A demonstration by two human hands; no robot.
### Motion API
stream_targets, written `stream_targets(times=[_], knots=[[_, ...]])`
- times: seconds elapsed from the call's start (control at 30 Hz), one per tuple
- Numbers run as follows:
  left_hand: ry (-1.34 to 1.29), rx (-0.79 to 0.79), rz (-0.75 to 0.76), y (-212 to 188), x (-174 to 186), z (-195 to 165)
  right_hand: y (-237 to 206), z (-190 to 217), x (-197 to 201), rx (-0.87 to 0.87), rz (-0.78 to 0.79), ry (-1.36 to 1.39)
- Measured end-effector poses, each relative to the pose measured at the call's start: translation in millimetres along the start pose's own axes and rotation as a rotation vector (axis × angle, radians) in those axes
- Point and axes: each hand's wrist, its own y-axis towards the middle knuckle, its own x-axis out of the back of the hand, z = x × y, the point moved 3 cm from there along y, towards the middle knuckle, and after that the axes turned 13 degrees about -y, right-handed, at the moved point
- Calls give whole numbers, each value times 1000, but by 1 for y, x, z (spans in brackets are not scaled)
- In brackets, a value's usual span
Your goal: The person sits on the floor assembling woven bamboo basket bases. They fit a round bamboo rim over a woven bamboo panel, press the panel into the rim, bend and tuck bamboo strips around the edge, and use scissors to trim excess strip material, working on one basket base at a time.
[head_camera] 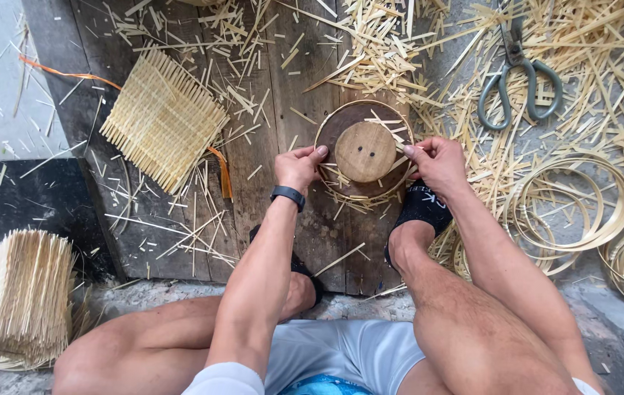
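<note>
Fingers (317, 153) of the left hand (297, 168) and right hand (436, 162) pinch opposite edges of a thin bamboo hoop (326, 132). It rings a round wooden disc (364, 151) on dark floor planks (268, 212), with scissors (518, 80) far right.

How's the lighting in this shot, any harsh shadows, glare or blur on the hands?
Head view: soft, even daylight, no glare; only faint shadows under the left hand and right hand. Both hands, the bamboo hoop and wooden disc look sharp. Wide-angle lens bends the plank edges and stretches the legs at the bottom.
</note>
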Motion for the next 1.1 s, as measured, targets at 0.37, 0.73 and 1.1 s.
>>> stream_targets(times=[0.37, 0.73, 1.1], knots=[[-516, 240, 254, -45, -18, 46, -26, 2, -22, -95, 153, 318], [-84, 82, 177, -38, -4, 18, -37, 17, -22, 24, 51, 32], [61, -801, 372, -99, -35, -55, -43, 108, -30, 69, 95, 131]])
